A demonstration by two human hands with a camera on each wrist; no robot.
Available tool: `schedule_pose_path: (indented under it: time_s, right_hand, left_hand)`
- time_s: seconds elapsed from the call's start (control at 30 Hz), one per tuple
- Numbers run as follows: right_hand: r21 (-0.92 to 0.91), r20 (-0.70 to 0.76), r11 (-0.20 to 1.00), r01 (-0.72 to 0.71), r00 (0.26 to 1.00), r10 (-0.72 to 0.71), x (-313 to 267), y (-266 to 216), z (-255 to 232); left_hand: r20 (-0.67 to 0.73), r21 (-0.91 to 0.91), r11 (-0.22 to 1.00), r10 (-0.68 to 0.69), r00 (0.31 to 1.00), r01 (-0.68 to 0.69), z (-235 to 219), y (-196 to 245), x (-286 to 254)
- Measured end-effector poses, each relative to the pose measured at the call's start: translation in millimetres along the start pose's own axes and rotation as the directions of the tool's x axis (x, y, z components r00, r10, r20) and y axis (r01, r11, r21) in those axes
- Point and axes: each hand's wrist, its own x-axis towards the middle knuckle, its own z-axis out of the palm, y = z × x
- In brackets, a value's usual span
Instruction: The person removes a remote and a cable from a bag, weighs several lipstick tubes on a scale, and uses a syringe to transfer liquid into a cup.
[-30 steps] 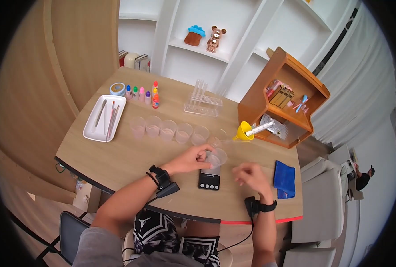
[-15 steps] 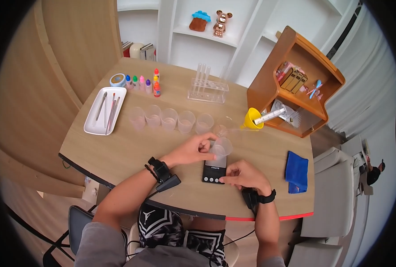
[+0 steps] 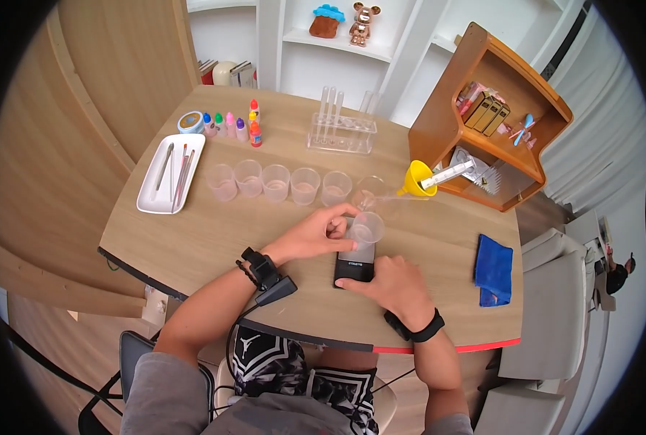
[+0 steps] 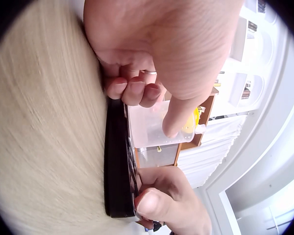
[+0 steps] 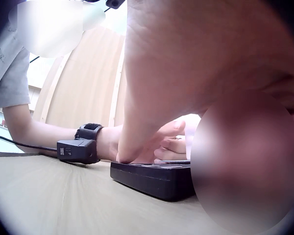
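Observation:
My left hand (image 3: 312, 233) grips a clear plastic cup (image 3: 368, 228) between thumb and forefinger. The cup stands upright on the platform of a black digital scale (image 3: 352, 270), and the left wrist view shows its base right at the plate. At the front right corner of the scale, my right hand (image 3: 394, 286) grips it, the thumb lying across the button row and hiding it. That same thumb (image 4: 149, 203) shows from the side over the scale's front end. In the right wrist view, the scale's black side (image 5: 152, 181) rests on the table.
Behind the scale runs a row of several clear cups (image 3: 305, 187). A yellow funnel (image 3: 419, 176) lies beyond, near a wooden cabinet (image 3: 439, 119). Farther back are a test tube rack (image 3: 341, 138) and dye bottles (image 3: 242, 132). A white tray (image 3: 149, 192) and blue cloth (image 3: 493, 268) flank them.
My right hand has come down from above the table to the scale; its fingertips were at the buttons, and now the thumb lies over them. The left hand keeps holding the cup.

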Motion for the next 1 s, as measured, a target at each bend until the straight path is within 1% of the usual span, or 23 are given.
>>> schedule_pose_path:
  time_s: [0.03,0.07,0.13,0.17,0.23,0.37,0.43,0.47,0.53,0.57,0.63,0.67,0.73,0.77,0.83,0.93,1.0]
  right_hand:
    - [-0.052,-0.020,0.999,-0.006,1.000,0.005,-0.5,-1.0,1.8]
    - [-0.052,-0.019,0.999,-0.006,1.000,0.005,-0.8,-2.7,0.6]
    - [-0.028,0.034,0.998,-0.060,0.998,0.061,-1.6,-6.4,-4.5]
    - [-0.030,0.034,0.998,-0.061,0.998,0.062,-1.1,-7.0,-5.1]
    - [-0.033,0.083,0.996,-0.078,0.993,0.080,1.5,-6.2,-6.6]
    - [0.001,0.045,0.999,-0.053,0.998,0.053,6.5,5.2,3.1]
    - [0.152,-0.062,0.986,0.068,0.996,-0.059,11.0,17.3,4.7]
    - [0.153,-0.067,0.986,0.073,0.996,-0.063,12.6,23.0,4.1]
    - [0.364,0.080,0.931,-0.037,0.997,0.008,13.2,25.8,-3.2]
    - [0.365,0.083,0.930,-0.039,0.996,0.009,13.5,25.9,-4.5]
    - [0.375,0.163,0.921,-0.105,0.986,0.046,13.8,26.9,-6.7]
    - [0.375,0.163,0.921,-0.104,0.986,0.045,13.2,28.0,-4.8]
    - [0.307,0.013,0.951,0.040,0.999,-0.046,12.3,28.7,1.9]
    - [0.310,0.017,0.950,0.042,0.999,-0.049,12.2,27.5,2.9]
    - [0.251,0.003,0.966,0.058,0.998,-0.060,9.9,22.6,-0.8]
    - [0.229,-0.017,0.972,0.049,0.999,-0.047,7.5,18.9,-0.9]
    - [0.248,-0.006,0.968,0.037,0.999,-0.037,9.7,21.6,3.1]
  left_hand:
    - [0.001,-0.001,1.000,0.004,1.000,-0.004,0.1,-0.7,0.0]
    - [0.002,-0.004,1.000,0.007,1.000,-0.007,0.3,-1.8,-0.5]
    - [0.005,-0.009,1.000,0.006,1.000,-0.006,0.0,-3.6,-0.4]
    - [0.009,-0.013,1.000,0.008,1.000,-0.008,-0.2,-3.7,0.3]
    - [0.005,-0.001,1.000,-0.001,1.000,0.001,-0.2,1.7,-0.2]
    - [0.012,-0.009,1.000,-0.012,1.000,0.012,-0.9,1.5,-0.6]
    - [0.002,-0.002,1.000,0.016,1.000,-0.016,0.1,-0.9,-0.3]
    - [-0.009,-0.002,0.999,0.039,0.999,-0.039,-0.2,-3.0,-0.3]
    - [-0.006,-0.005,1.000,0.031,1.000,-0.031,-0.8,-3.2,0.0]
    - [0.000,-0.013,1.000,0.022,1.000,-0.022,0.0,-4.0,0.0]
    - [0.001,-0.018,1.000,0.016,1.000,-0.016,1.2,-2.7,0.1]
    - [-0.001,-0.018,1.000,0.013,1.000,-0.013,0.5,-1.6,0.0]
    - [0.003,-0.006,1.000,0.006,1.000,-0.006,-0.6,0.1,-0.4]
    - [0.011,0.005,1.000,0.000,1.000,0.000,-0.7,0.4,-1.3]
    - [0.009,0.009,1.000,-0.010,1.000,0.010,-0.7,1.2,-2.0]
    - [0.006,0.026,1.000,-0.002,1.000,0.002,-2.0,-0.2,-0.2]
    - [0.003,0.027,1.000,0.001,1.000,-0.001,0.2,-3.9,-1.4]
